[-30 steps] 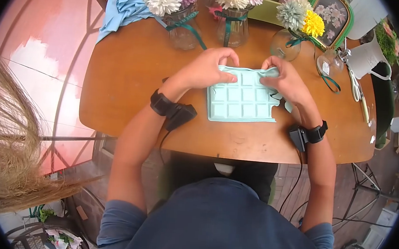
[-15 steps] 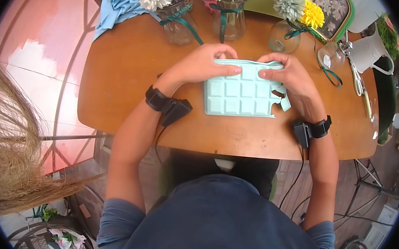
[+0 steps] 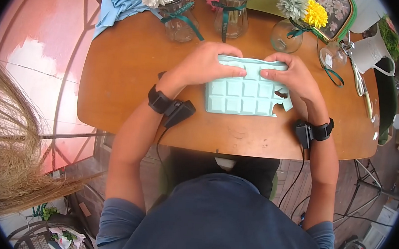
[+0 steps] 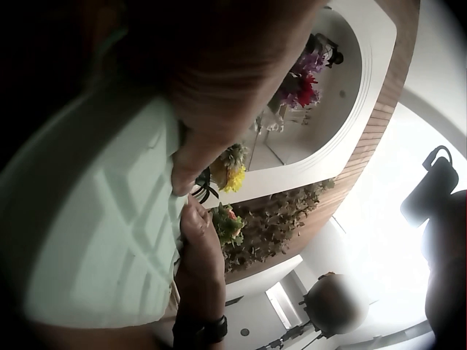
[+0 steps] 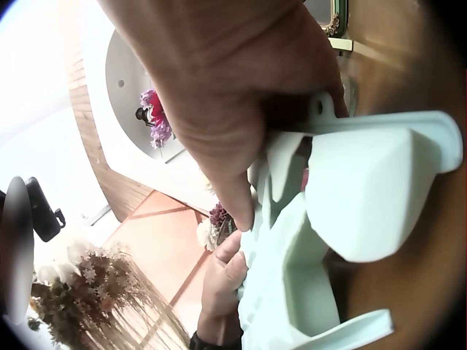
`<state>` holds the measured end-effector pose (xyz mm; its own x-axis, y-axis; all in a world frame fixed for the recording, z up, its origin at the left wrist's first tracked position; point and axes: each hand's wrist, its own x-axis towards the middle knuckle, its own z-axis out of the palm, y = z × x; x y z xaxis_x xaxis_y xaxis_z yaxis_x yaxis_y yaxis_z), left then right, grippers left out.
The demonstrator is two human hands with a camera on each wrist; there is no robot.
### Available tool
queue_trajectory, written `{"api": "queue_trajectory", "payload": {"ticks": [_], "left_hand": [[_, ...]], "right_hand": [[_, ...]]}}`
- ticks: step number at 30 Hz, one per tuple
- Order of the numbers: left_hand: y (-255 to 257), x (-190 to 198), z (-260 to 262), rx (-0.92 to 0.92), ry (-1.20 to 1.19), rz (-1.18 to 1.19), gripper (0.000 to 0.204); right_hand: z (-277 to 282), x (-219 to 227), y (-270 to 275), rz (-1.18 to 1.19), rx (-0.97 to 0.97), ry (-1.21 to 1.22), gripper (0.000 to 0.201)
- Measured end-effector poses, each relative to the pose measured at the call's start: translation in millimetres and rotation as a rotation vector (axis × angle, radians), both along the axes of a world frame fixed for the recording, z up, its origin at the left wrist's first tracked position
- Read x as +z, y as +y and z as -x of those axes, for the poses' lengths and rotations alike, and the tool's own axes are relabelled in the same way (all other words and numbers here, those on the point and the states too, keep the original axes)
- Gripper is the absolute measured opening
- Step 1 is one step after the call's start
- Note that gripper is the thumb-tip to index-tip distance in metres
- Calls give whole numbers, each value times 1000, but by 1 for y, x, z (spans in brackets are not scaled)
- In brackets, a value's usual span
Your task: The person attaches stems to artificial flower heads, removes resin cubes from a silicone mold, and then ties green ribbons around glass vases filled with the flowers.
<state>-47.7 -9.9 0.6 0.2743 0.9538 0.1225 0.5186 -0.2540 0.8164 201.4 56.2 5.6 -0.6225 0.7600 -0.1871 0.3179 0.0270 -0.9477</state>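
Note:
A mint-green silicone ice cube tray (image 3: 237, 97) with raised square cells is held up over the table between both hands. My left hand (image 3: 204, 67) grips its far edge on the left, thumb on the near face, fingers behind. My right hand (image 3: 296, 78) pinches the same edge further right, thumb bent toward the other one. The right side of the tray is torn ragged, with a loose flap (image 3: 286, 103) sticking out beside the right palm. Up close in the right wrist view, a cut-off cell (image 5: 365, 193) and a rim tab with a hole show. The fingers behind are largely hidden.
Glass vases (image 3: 181, 27) of artificial flowers with green ribbons line the far side of the wooden table (image 3: 132, 86). Scissors (image 3: 357, 81), a white pitcher (image 3: 366, 55) and a green-framed picture are at right. A blue cloth (image 3: 119, 8) lies far left.
Both hands have shifted slightly away from the body with the tray. The left thumb has slid toward the middle, and the torn flap at right stands out more. Little differs in the last half second.

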Motion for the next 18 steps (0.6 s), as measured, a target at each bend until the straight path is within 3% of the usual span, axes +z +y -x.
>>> {"api": "queue_trajectory", "payload": {"ticks": [4, 10, 13, 18], "left_hand": [[3, -7, 2, 10, 28, 59, 41], [6, -20, -3, 34, 4, 4, 39], [7, -19, -6, 37, -42, 8, 33], [4, -16, -13, 39, -75, -74, 26]], "right_hand": [[7, -6, -4, 66, -57, 97, 23], [14, -9, -12, -125, -64, 84, 18], [18, -19, -11, -548, -59, 32, 18], [21, -22, -14, -678, -34, 2, 19]]}}
